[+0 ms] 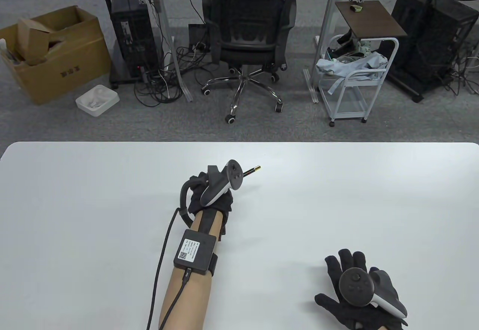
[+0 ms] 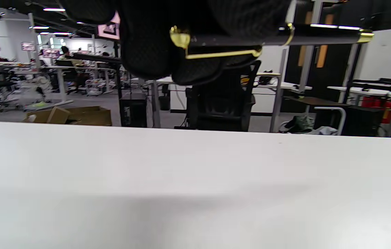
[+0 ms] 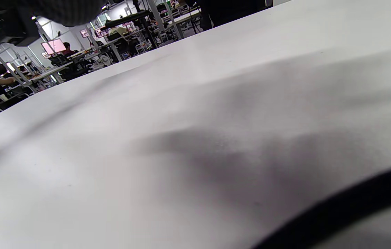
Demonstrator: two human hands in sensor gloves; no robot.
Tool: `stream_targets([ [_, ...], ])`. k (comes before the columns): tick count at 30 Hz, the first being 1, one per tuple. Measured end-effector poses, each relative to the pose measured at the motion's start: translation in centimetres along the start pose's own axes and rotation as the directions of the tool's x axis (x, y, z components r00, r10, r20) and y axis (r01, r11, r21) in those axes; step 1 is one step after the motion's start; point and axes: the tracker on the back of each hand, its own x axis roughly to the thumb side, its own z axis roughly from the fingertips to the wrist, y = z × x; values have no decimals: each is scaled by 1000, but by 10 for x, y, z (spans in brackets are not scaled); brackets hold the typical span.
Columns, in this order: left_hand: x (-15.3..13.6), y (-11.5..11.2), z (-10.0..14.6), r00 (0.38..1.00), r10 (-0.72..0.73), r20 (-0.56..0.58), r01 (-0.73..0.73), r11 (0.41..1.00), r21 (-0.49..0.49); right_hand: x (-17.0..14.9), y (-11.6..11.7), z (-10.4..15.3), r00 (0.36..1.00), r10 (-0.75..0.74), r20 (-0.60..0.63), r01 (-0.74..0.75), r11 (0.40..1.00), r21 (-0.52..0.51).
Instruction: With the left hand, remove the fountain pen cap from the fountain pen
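My left hand (image 1: 198,184) grips a black fountain pen (image 1: 251,171) with gold trim and holds it a little above the white table (image 1: 336,195). In the table view only the pen's gold-tipped end shows, sticking out to the right past the tracker. In the left wrist view the pen (image 2: 319,34) lies level across the top. Its cap (image 2: 223,39), with a gold clip (image 2: 223,53), sits on the pen inside my gloved fingers (image 2: 154,41). My right hand (image 1: 351,288) rests flat on the table at the front right, fingers spread, holding nothing.
Beyond the table's far edge stand a black office chair (image 1: 250,26), a cardboard box (image 1: 52,53) at the left and a white cart (image 1: 355,79) at the right. The right wrist view shows only the table surface (image 3: 195,121).
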Motion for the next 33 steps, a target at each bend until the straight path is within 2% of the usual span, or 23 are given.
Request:
stream_targets([
  [5,6,12,44,994,7,110,-12,999,49,0,0,1,1000,-4,-17,4,1000,-2],
  [10,7,13,81,984,-1,178,-13,997,79,-1,-1,1,1000,-11,-26,11,1000,-15],
  [13,9,8,102,978,8,211,-24,997,76,-1,-1,1,999,-9,-34,8,1000,-19],
  [20,18,-20,145,958,61,281,-75,996,39,0,-2,1,999,-1,-50,0,1000,-17],
  [23,26,-38,155,949,86,304,-110,992,63,-2,-2,-1,998,-10,-55,9,1000,-21],
  [26,33,-57,158,945,37,324,-51,998,36,-8,0,-2,997,-25,-72,24,1000,-18],
  [33,47,-68,167,925,4,380,-9,1000,13,-10,-6,-1,997,-8,-83,4,999,-45],
])
